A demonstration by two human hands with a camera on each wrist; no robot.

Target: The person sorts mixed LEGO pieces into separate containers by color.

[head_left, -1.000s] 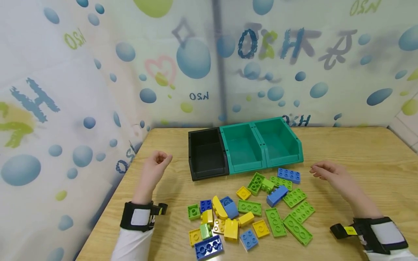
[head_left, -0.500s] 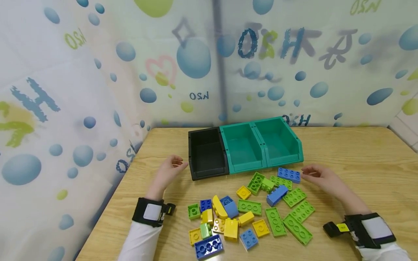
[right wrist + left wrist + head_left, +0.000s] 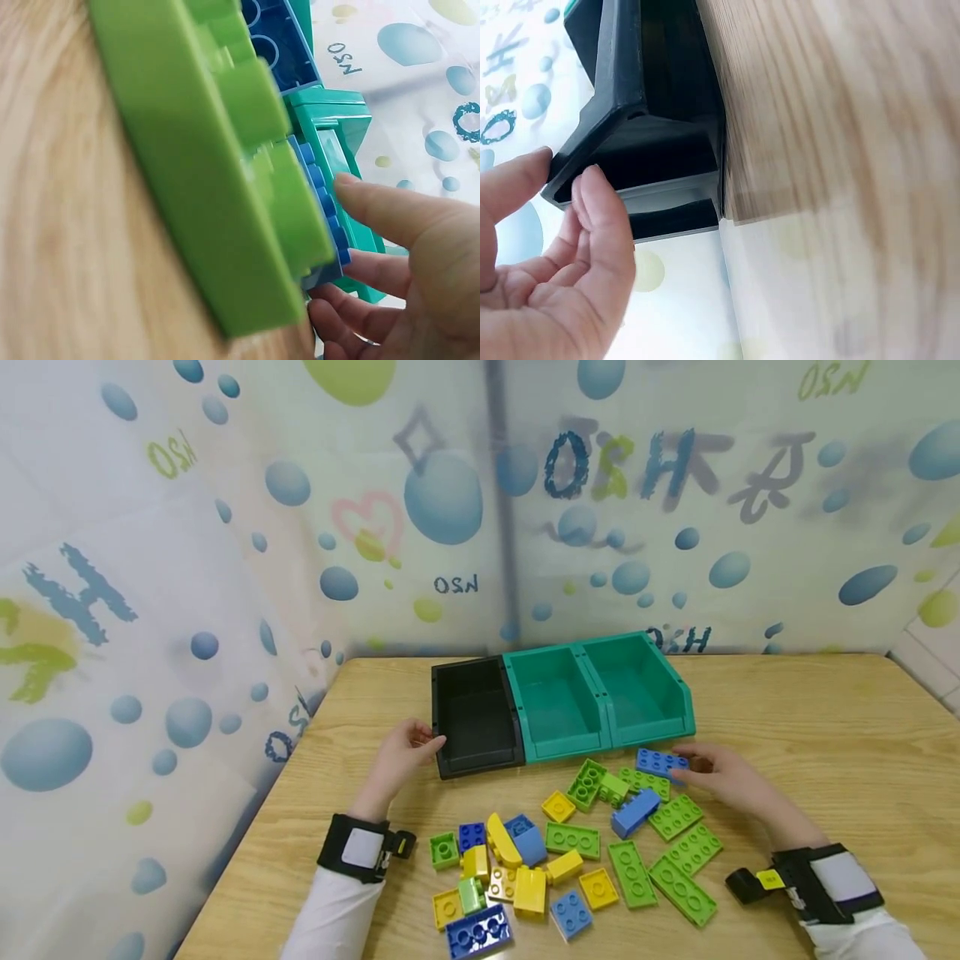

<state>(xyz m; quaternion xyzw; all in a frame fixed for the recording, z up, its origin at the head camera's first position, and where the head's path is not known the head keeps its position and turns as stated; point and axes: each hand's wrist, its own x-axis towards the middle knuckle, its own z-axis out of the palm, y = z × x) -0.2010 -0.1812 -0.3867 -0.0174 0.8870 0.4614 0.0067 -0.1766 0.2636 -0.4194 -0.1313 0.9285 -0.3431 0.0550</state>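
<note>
At the left side of the black bin [image 3: 477,758], my left hand [image 3: 401,764] holds the rim, the thumb on one side and the fingertips on the other. In the left wrist view the thumb [image 3: 536,165] meets the edge of the lip and the fingers sit beneath it. My right hand [image 3: 723,777] is at the right end of a blue brick [image 3: 657,762] with studs. Its thumb and fingers are spread around that end. In the right wrist view the thumb [image 3: 375,199] stands just off the studs, with the fingers near the brick's end.
Two teal bins [image 3: 567,747] adjoin the black one on its right. Loose green, yellow and blue bricks lie before them, among them a yellow brick [image 3: 530,890] and a dark blue brick [image 3: 478,932]. A long green brick [image 3: 202,172] fills much of the right wrist view.
The left hand has moved right from the bare table to the black bin's rim. The right hand has moved left to the blue brick's end. The bricks lie as before.
</note>
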